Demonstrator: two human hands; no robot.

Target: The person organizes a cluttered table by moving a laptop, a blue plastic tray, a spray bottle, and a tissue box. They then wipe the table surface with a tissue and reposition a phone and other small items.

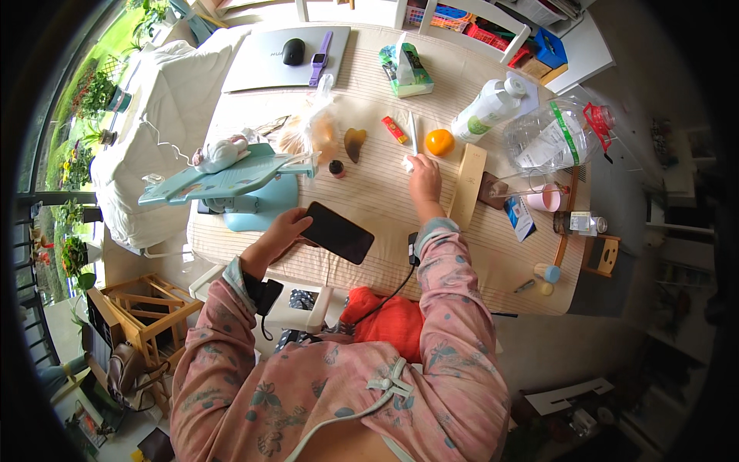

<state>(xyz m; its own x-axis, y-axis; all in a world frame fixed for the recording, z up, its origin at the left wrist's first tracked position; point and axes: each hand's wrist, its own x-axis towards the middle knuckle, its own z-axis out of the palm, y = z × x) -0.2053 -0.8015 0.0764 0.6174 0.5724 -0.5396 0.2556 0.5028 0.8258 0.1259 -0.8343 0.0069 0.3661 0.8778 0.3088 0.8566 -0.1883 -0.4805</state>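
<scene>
My left hand (290, 227) grips a black smartphone (339, 233), its dark screen facing up, above the striped tablecloth. Farther forward, my right hand (425, 180) has its fingertips on a small white object (407, 164), partly covered and too small to name surely. Just beyond those fingers lies a white pen or stylus (413, 131). An orange (440, 142) rests to the right of it, and a red and yellow small packet (394, 130) to the left. Beside my right wrist is a long tan box (468, 187). A small dark-capped bottle (336, 168) stands between the hands, farther back.
A light-blue stand (260, 202) with a tilted panel occupies the left. Behind are a laptop (254, 58), a tissue box (406, 72) and a plastic bag (314, 127). A white bottle (488, 110), large clear jug (554, 136) and pink cup (543, 198) are right.
</scene>
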